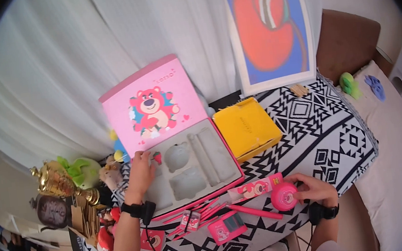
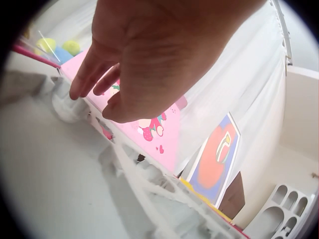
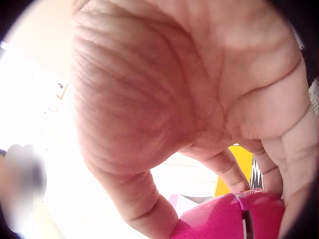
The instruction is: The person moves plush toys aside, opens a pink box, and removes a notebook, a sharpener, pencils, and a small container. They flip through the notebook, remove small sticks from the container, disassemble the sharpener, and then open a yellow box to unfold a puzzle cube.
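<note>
My left hand [image 1: 142,170] is over the upper left recess of a grey molded tray [image 1: 204,187], which sits in a pink gift box with a cartoon bear on its raised lid [image 1: 156,106]. Its fingers [image 2: 82,74] point down at the recess, thumb apart from them, with nothing visible between. A small red strawberry-shaped piece [image 1: 157,157] lies right beside these fingertips. My right hand [image 1: 314,187] grips a round pink case [image 1: 285,196] with a bear face on top, at the tray's lower right. In the right wrist view, thumb and fingers curl round the glossy pink case [image 3: 214,219].
In front of the box lie several pink pencils [image 1: 210,210], a pink bar [image 1: 254,211], a bear-printed packet [image 1: 254,189] and a pink device with a dark screen [image 1: 227,227]. A yellow box [image 1: 246,129] stands at right. Trophies [image 1: 53,179] and plush toys crowd the left.
</note>
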The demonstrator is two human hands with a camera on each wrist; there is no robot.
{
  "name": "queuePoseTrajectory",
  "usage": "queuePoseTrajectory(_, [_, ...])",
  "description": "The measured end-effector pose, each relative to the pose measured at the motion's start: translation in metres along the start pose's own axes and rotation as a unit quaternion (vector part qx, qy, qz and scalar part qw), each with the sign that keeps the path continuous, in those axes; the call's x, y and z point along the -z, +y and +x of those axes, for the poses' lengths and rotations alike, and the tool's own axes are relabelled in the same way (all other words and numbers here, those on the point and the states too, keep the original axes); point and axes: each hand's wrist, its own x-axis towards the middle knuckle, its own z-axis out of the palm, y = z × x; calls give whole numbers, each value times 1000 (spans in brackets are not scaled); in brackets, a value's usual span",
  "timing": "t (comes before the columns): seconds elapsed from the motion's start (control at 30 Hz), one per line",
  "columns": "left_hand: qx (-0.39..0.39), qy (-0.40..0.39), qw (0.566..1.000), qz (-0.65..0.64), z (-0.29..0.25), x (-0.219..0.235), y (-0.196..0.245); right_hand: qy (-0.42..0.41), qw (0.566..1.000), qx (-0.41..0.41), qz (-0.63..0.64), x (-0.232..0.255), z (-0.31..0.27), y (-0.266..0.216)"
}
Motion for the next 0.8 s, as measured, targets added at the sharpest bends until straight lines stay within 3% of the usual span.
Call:
queuePoseTrajectory(0.13, [1, -59, 998, -23, 10, 0, 2, -18, 1000, 10, 2, -13, 9, -1])
queuePoseTrajectory(0.2, [22, -110, 993, -21, 15, -9, 3, -17, 998, 56, -33, -18, 14, -1])
queuePoseTrajectory(0.37, [29, -128, 991, 25, 25, -13, 4, 43, 998, 50, -9, -20, 16, -1])
queuePoseTrajectory(0.43, [1, -150, 987, 61, 30, -11, 4, 15, 987, 123, -103, -16, 18, 2])
queuePoseTrajectory(0.53, [9, -173, 982, 75, 36, -12, 3, 8, 983, 135, -122, -19, 13, -8])
queuePoseTrajectory(0.57, [5, -173, 982, 75, 36, -12, 3, 12, 983, 135, -121, -20, 14, -8])
queuePoseTrajectory(0.63, [-24, -147, 982, 116, 32, -15, 2, 28, 993, 54, -101, -21, 17, -5])
queuePoseTrajectory(0.8, [-31, -162, 972, 166, 39, -18, 11, 94, 992, 77, -18, -16, 22, 9])
